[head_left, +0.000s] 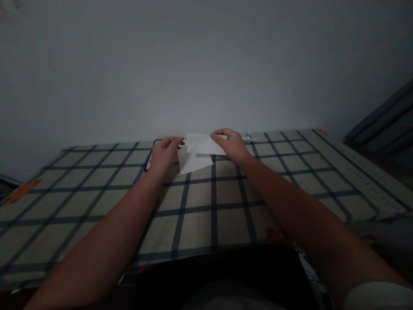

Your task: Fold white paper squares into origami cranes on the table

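My right hand [231, 145] pinches a white sheet of paper [206, 146] between thumb and fingers at its right side. That sheet is raised a little and looks bent or folded over, though its exact folds are hard to make out. Under it, another white paper piece [194, 163] lies on the cloth; whether the two are joined I cannot tell. At the left edge of the paper is my left hand [164, 151], its fingers loosely curved and slightly apart, gripping nothing that shows. Partly covered by this hand is a phone [149, 162] with a lit screen.
A checked cloth [196, 198] covers the table, which meets a pale wall [206, 64] at the back. Beyond my right hand stands a small folded white paper figure, like a crane [249, 138]. Dark striped fabric [383, 116] hangs at the far right.
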A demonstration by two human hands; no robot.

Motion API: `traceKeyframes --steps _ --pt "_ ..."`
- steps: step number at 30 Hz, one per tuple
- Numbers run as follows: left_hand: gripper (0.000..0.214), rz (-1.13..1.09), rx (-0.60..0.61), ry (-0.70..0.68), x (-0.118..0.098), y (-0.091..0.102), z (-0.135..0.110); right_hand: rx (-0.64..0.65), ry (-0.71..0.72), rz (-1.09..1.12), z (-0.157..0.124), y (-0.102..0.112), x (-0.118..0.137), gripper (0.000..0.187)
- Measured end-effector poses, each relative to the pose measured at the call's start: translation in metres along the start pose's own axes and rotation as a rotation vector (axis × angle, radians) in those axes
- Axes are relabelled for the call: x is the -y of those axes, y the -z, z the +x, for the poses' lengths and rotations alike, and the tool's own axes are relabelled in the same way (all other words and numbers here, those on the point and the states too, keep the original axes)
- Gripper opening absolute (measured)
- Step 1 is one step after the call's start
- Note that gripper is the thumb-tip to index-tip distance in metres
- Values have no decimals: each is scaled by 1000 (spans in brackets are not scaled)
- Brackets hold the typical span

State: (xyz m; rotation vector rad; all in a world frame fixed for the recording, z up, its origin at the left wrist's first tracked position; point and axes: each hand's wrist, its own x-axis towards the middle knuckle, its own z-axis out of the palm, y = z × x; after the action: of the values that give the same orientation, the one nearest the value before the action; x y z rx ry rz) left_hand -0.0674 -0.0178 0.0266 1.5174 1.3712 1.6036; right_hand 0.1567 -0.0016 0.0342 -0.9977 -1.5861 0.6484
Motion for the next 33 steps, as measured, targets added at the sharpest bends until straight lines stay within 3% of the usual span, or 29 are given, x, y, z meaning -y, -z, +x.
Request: traceKeyframes --steps 3,5,9,14,19,24,26,33 --pt "32 -103 163 86 -2 -6 -6 47 -9 15 -1 -5 -4 28" --pt "32 -58 264 88 -4 -7 -11 73 34 5 -2 -7 -5 25" --pt "31 -76 205 123 -8 -6 -15 224 244 -105 -5 -6 -4 35" --pt "27 -137 136 218 -7 -6 -10 470 406 -409 -12 -4 -1 71" --pt "31 -212 137 285 -4 -7 -6 476 371 -414 -14 -5 1 66" --pt "55 -351 392 212 -4 -10 -12 386 221 -178 -13 -11 2 69" --pt "57 -324 435 163 -6 -12 -16 386 168 -103 -14 -13 3 69" --pt "55 -245 399 118 -4 -13 -19 422 94 -45 -16 -14 3 75"
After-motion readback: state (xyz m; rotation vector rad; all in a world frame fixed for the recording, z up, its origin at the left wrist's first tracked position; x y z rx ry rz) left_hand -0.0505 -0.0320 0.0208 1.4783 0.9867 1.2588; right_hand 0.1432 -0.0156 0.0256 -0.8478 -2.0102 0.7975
